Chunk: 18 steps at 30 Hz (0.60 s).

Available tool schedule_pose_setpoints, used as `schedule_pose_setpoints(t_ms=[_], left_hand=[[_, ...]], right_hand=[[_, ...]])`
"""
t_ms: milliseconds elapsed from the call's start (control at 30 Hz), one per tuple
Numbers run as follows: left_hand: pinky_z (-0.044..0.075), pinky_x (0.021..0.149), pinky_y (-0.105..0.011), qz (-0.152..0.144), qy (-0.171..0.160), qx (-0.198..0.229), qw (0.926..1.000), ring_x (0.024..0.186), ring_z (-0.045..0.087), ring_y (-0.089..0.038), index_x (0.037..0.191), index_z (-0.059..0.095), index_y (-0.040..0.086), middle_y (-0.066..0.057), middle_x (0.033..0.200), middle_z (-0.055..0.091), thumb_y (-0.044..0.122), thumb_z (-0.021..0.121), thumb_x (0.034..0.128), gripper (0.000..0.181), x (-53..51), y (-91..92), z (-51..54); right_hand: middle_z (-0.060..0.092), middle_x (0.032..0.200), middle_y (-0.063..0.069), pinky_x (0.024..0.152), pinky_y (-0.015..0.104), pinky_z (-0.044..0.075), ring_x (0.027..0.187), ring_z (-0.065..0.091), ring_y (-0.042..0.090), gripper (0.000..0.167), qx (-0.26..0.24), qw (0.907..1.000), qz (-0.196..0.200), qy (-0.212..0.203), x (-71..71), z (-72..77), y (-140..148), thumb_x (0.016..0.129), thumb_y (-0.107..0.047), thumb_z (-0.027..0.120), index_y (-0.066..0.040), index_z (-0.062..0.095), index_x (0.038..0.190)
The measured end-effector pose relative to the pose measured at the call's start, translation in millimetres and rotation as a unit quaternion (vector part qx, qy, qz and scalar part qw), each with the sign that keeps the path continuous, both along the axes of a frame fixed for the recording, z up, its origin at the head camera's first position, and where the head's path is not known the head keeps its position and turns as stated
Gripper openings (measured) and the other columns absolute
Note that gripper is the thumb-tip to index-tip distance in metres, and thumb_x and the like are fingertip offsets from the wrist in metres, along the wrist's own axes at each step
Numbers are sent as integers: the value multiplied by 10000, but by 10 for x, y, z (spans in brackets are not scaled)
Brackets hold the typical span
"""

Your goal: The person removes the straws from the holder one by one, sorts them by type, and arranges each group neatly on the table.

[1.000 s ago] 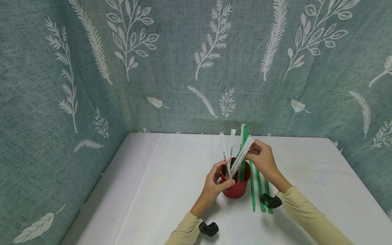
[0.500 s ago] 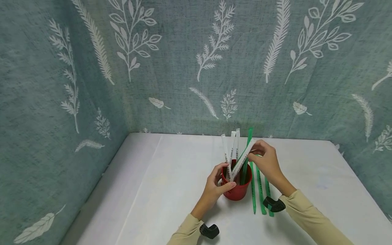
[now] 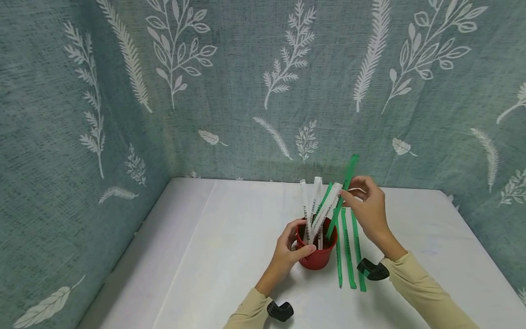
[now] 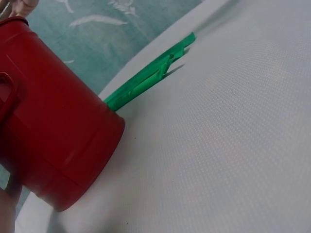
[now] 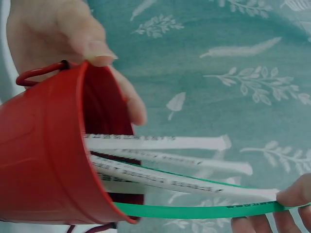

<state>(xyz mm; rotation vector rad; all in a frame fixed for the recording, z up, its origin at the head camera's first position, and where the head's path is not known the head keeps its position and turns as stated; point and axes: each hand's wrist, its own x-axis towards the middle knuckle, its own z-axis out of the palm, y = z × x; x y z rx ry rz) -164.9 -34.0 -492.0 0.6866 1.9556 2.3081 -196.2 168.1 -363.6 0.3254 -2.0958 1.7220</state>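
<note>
In the head view, my left hand [image 3: 287, 244] grips the rim of a small red bucket [image 3: 315, 260], and the right wrist view shows its thumb on that rim. My right hand [image 3: 365, 205] pinches a long green wrapped straw [image 3: 349, 171], whose lower end is still inside the bucket, leaning right. White wrapped straws [image 3: 305, 196] with dark print stand in the bucket, one tilted towards my right hand. Another green one [image 3: 324, 196] shows behind them. In the left wrist view the bucket [image 4: 58, 121] hides most of my left hand.
Several green wrapped straws [image 3: 348, 256] lie side by side on the white table [image 3: 230, 228], just right of the bucket. A leaf-patterned teal cloth [image 3: 238, 91] hangs behind the table and along its left side.
My right hand has moved right and slightly up, drawing a green straw higher and tilting it right. The white straws have shifted a little. My left hand keeps its grip on the bucket.
</note>
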Motion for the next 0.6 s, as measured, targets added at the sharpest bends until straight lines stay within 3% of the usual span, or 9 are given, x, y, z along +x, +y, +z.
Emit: schedule_pose_setpoints(t_ms=[367, 600], left_hand=[[389, 945, -400, 21, -42, 5, 10000, 1213, 458, -274, 1361, 432, 203, -40, 1358, 481, 205, 703, 841, 586, -2, -3, -17], [393, 937, -402, 12, 38, -35, 10000, 1201, 470, -259, 1354, 438, 197, -49, 1339, 499, 210, 701, 842, 576, -22, 1, -17]], right_hand=[[554, 933, 83, 616, 244, 528, 796, 627, 114, 275, -377, 9981, -278, 399, 29, 168, 53, 862, 51, 619, 67, 500, 1110], [569, 920, 90, 627, 244, 530, 774, 626, 138, 267, -886, 9919, -213, 886, 40, 245, 133, 842, 76, 631, 28, 535, 1086]])
